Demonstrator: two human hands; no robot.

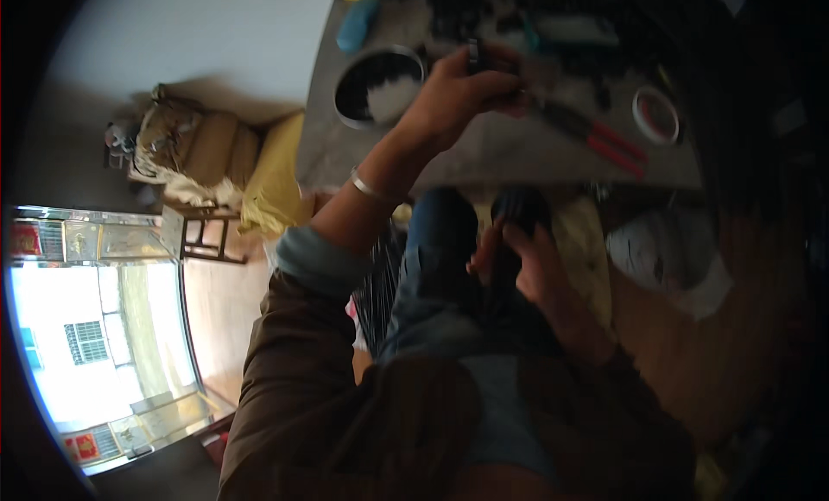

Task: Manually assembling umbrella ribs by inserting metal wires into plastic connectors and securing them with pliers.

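Note:
My left hand [466,94] is over the near part of the table, just right of a round dark pan [347,100] with dark pieces and a whitish heap inside. Its fingers are bent inward around something small and dark that I cannot make out. Beside its fingertips, a pair of red-handled pliers [604,143] lies slanting on the tabletop. Low over my knee, my right hand [537,258] has its fingers curled in; whatever they hold is lost in shadow and blur.
Dark clutter covers the far side of the grey table [319,151], with a light blue object [357,25] at its left. A tape roll [656,115] lies at the right. Below the table are a white bag [661,251] and, leftward, a yellow sack [275,186] and small stool [203,233].

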